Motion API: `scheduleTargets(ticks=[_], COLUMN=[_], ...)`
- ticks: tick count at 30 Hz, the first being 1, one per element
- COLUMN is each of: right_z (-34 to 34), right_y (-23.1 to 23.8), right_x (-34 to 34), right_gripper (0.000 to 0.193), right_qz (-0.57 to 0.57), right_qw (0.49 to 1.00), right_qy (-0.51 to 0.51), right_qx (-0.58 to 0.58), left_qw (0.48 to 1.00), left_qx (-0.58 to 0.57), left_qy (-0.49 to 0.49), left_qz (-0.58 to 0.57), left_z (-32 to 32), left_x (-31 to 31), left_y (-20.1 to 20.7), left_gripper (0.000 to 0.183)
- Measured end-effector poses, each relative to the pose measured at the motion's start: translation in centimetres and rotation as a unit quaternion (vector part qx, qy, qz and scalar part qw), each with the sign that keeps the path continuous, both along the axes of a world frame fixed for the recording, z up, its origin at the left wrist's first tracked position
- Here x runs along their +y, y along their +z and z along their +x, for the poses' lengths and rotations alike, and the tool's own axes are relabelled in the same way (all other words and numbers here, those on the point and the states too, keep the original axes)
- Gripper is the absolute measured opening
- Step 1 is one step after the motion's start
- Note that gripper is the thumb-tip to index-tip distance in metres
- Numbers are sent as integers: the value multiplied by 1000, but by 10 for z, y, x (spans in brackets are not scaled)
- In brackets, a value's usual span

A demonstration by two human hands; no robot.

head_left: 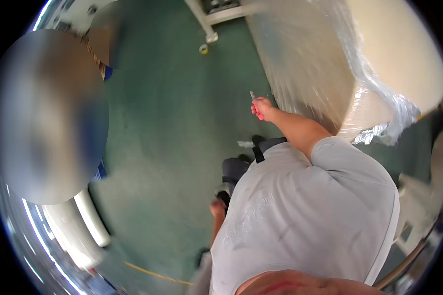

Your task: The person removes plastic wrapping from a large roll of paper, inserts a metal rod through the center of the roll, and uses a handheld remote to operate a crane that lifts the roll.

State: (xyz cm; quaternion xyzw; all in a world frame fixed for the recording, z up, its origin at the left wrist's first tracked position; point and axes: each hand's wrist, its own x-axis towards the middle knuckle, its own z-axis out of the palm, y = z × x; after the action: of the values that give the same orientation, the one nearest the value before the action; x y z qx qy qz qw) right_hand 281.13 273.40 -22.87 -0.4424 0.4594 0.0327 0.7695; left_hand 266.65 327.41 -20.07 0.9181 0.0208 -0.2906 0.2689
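My right hand (264,109) gripped a knife (258,114) near the film (307,59), its blade (252,95) best kept off my legs (235,170); I couldn't tell my left hand's (217,208) grip.

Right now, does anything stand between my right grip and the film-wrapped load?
Nothing visible stands between the right grip, closed on a red-handled tool, and the film-wrapped load to its right; depth is hard to judge.

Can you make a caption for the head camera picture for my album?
A right hand holds a red-handled cutter above a green floor, near a big plastic-wrapped load.
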Motion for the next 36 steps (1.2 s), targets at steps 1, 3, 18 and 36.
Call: scheduleTargets(ticks=[1,3,18,36], right_z=[6,11,-110,14], right_y=[9,17,7,-47], right_x=[-12,-27,115,-100], right_gripper=[13,13,13,20], right_qz=[12,10,5,-35], right_qw=[999,996,566,651], right_qy=[-26,-90,-824,-491], right_qx=[-16,-14,20,578], left_qw=[999,995,990,925], left_qx=[36,86,51,132], left_qy=[-12,-54,-118,-351], left_qz=[8,24,-63,64], left_z=[15,72,768,932], left_x=[19,53,-105,-342], left_y=[3,14,90,38], left_gripper=[23,20,15,18])
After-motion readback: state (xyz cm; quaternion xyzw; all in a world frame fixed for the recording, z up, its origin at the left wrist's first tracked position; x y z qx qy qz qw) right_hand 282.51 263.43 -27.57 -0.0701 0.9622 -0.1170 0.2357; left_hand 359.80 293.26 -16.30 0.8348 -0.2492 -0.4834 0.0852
